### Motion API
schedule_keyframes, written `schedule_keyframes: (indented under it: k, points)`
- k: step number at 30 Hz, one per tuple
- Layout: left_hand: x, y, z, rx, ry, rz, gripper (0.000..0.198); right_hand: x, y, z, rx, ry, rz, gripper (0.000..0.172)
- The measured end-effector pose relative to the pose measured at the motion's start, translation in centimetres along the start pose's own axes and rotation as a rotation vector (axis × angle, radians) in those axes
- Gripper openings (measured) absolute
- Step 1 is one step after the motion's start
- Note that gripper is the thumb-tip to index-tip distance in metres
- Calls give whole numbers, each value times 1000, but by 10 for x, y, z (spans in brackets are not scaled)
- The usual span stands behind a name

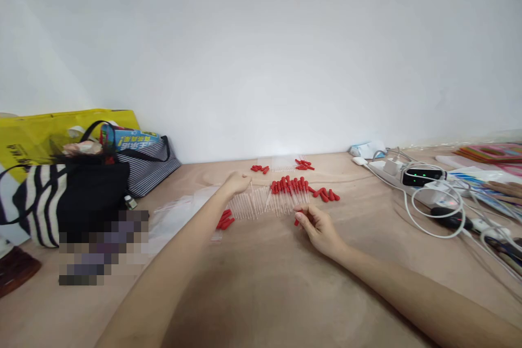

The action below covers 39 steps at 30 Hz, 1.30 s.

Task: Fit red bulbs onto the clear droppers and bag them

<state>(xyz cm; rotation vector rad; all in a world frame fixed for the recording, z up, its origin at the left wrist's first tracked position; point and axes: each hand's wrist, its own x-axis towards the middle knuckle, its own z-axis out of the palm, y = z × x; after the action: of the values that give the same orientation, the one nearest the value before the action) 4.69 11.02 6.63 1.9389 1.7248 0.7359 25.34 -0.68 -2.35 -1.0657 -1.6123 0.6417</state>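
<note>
A row of clear glass dropper tubes (240, 205) lies side by side on the table in front of me. Those at its right end wear red rubber bulbs (289, 185). At the row's far left edge, the fingers of my left hand (235, 182) are closed in a pinch at the upper end of one glass tube (253, 193). Nearer to me, my right hand (318, 226) pinches a single red rubber bulb (297, 222) between thumb and fingers, just below the capped tubes. Loose red bulbs (225, 221) lie beside my left forearm, and others (326, 195) lie right of the row.
Behind the row lies a clear bag of tubes (283, 163) with red bulbs on either side. Plastic bags (179, 212) spread at the left, near a black striped bag (87, 201). A power strip (387, 168) and looped white cables (438, 234) occupy the right.
</note>
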Motion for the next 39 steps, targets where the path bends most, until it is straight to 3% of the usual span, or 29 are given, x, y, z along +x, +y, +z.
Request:
schedule_keyframes:
  k: [7, 12, 16, 19, 26, 39]
  points:
    - [-79, 2, 6, -92, -122, 233, 16, -1, -4, 0, -59, -181, 55, 8]
    - [-118, -25, 26, 122, -82, 604, 20, 0, -14, -3, -272, -250, -85, 4]
    - [-121, -42, 40, 187, -70, 816, 29, 0, -14, -4, -419, -261, -179, 12]
    - [-119, -43, 44, 191, -17, 887, 24, 0, -12, -3, -493, -278, -229, 13]
    - [-121, -35, 40, 365, 104, 855, 27, -1, -15, 6, -313, -320, -261, 16]
    - [-120, -38, 41, 366, 132, 889, 31, -2, -21, 7, -268, -346, -225, 8]
